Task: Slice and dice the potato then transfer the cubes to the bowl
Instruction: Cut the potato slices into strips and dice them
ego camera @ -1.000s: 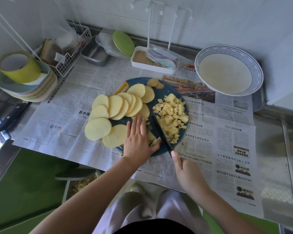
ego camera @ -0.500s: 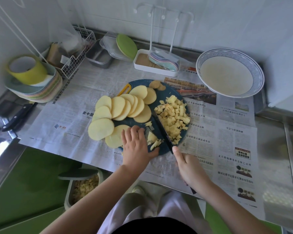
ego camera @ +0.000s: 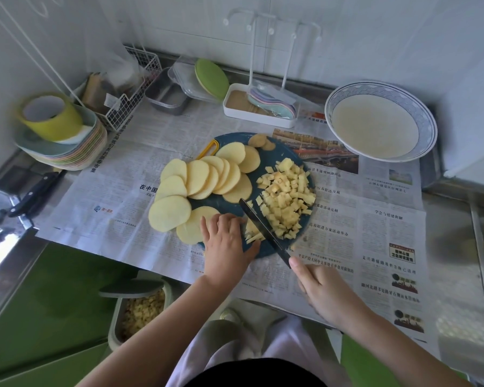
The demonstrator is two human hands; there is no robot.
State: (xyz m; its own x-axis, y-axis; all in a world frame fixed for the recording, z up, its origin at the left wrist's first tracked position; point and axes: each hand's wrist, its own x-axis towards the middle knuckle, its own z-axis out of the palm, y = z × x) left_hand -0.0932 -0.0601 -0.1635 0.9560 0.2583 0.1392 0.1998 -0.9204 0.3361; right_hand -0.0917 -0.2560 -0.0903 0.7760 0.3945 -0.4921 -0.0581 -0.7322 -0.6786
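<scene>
Slicing looks finished; dicing is partly done, and nothing has gone to the bowl yet.

On the left of the board [ego camera: 223, 203], about a dozen round slices [ego camera: 196, 185] lie fanned and overlapping, uncut, some hanging over the board's left edge onto the newspaper. These are the bulk of what is left.

At the board's near edge the left hand [ego camera: 227, 244] sits on a small batch of strips [ego camera: 253, 233], fingers curled down over them to hold them steady, with the thumb out to the side. The knife [ego camera: 263, 229] lies just right of those fingers, its blade angled across the strips, so this batch seems to be mid-cut.

Right of the blade, a loose heap of cubes [ego camera: 287, 202] covers the board's right side. That is the finished share, perhaps a third of the potato.

The right hand [ego camera: 322, 291] grips the knife handle, fingers wrapped round it and the forefinger laid along the top.

The bowl [ego camera: 428, 121] stands well apart at the far right of the counter [ego camera: 456, 238]. No cubes show in it; its inside looks pale and bare.
</scene>
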